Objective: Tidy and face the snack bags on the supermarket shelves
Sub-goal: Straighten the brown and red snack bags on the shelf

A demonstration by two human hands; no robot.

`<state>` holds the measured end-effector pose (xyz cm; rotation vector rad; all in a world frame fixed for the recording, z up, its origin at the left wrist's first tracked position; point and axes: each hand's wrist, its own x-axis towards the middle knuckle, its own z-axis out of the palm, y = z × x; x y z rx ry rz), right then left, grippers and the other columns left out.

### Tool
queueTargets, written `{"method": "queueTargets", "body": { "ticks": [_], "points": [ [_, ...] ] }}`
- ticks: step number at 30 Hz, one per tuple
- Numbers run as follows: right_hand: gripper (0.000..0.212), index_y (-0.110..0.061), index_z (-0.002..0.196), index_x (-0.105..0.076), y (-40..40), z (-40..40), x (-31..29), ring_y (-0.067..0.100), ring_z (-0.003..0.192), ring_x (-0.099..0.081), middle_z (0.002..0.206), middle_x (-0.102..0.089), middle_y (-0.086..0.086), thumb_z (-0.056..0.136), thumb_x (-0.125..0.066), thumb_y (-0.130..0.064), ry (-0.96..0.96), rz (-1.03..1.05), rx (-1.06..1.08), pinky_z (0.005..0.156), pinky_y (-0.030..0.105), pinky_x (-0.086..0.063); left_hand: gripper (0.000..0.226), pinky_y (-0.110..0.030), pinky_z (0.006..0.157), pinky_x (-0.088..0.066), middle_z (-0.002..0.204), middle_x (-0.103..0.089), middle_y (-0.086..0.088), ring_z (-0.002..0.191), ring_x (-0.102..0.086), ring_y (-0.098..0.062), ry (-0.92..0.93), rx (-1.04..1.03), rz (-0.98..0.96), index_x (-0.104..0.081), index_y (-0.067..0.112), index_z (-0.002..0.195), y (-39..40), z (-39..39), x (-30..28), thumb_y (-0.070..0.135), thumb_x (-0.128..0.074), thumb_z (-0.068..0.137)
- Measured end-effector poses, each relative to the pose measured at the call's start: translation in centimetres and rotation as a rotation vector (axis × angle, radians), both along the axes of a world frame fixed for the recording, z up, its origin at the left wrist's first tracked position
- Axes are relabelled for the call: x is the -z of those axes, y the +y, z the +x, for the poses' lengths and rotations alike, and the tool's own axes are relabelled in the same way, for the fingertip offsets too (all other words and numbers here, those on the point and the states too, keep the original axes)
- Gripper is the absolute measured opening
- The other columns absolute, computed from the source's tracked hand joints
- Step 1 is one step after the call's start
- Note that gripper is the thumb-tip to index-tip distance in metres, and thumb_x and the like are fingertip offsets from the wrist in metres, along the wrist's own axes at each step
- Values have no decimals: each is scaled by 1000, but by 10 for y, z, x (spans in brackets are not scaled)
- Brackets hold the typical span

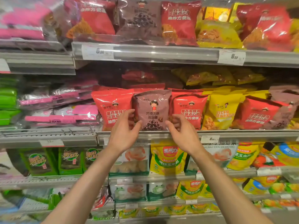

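Shelves fill the frame, and the middle shelf [226,134] carries the front row that matters: from left to right, a red bag [113,109], one brown chocolate bag [152,110], a second red bag [188,109], one yellow bag [221,110] and a third red bag [258,112] leaning at the right. The brown chocolate bag stands upright at the centre of the frame, its printed face forward, squeezed between the two red bags.

Both hands are raised to it. The left hand [125,131] has its fingers spread and loosely bent, thumb lying on the bag's lower left front and fingertips at its left edge. The right hand [182,133] mirrors it, thumb at the lower right corner, fingers curled toward the right edge. Whether the fingers actually clamp the bag or merely touch it is hard to say, since the edges are partly hidden.
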<state>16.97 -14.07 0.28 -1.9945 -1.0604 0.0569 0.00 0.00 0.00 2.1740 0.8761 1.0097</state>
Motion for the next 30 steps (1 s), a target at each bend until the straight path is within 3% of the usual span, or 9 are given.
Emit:
{"method": "queueTargets", "body": {
  "ticks": [5, 8, 12, 16, 21, 24, 27, 30],
  "points": [
    [53, -17, 134, -57, 35, 10, -7, 30, 106, -72, 122, -74, 4, 100, -50, -57, -89, -275, 10, 90, 43, -57, 71, -47, 94, -58, 135, -66, 0, 112, -69, -21, 221, -137, 139, -37, 20, 153, 4, 20, -3, 54, -56, 93],
    [44, -18, 125, -58, 45, 14, -4, 30, 100, -72, 113, -75, 4, 101, -51, -55, -46, -283, -11, 80, 36, -54, 74, -48, 90, -59, 132, -69, -3, 110, -71, -27, 280, -172, 146, -29, 19, 156, 0, 30, 1, 54, -55, 95],
    [46, -17, 134, -52, 47, 17, 6, 27, 99, -73, 114, -76, 1, 101, -56, -50, -10, -221, -12, 80, 35, -53, 75, -45, 86, -58, 130, -69, -5, 105, -72, -31, 259, -204, 124, -26, 20, 156, -3, 39, 7, 50, -59, 96],
    [45, -19, 136, -52, 45, 20, 7, 22, 103, -73, 120, -75, -1, 100, -59, -46, 48, -129, -35, 87, 39, -59, 72, -47, 88, -59, 133, -67, 1, 103, -72, -25, 162, -197, 110, -29, 25, 154, -5, 38, 5, 47, -63, 95],
    [49, -22, 137, -53, 42, 22, 3, 18, 107, -71, 120, -72, -5, 99, -59, -51, 122, -22, -71, 93, 43, -59, 70, -47, 80, -61, 124, -70, 4, 92, -73, -19, 91, -188, 143, -31, 29, 153, -7, 37, 0, 51, -62, 95],
    [52, -22, 135, -53, 40, 25, 3, 13, 108, -68, 117, -65, -13, 96, -61, -55, 183, 14, -95, 96, 41, -58, 69, -41, 73, -62, 119, -70, 8, 78, -69, -7, 65, -155, 157, -37, 28, 152, -4, 32, -2, 53, -63, 94],
    [46, -24, 129, -55, 37, 27, 6, 6, 103, -68, 117, -67, -15, 94, -65, -54, 256, 65, -142, 96, 37, -58, 70, -29, 73, -61, 119, -68, 12, 81, -66, 0, 48, -80, 124, -39, 28, 152, 1, 24, -3, 52, -66, 92],
    [41, -24, 126, -56, 36, 28, 4, 4, 103, -71, 114, -74, -11, 95, -67, -49, 331, 125, -209, 97, 38, -59, 71, -27, 73, -61, 119, -65, 16, 81, -66, 2, -11, -45, 62, -39, 29, 151, 1, 18, -4, 50, -69, 91]
  ]
}}
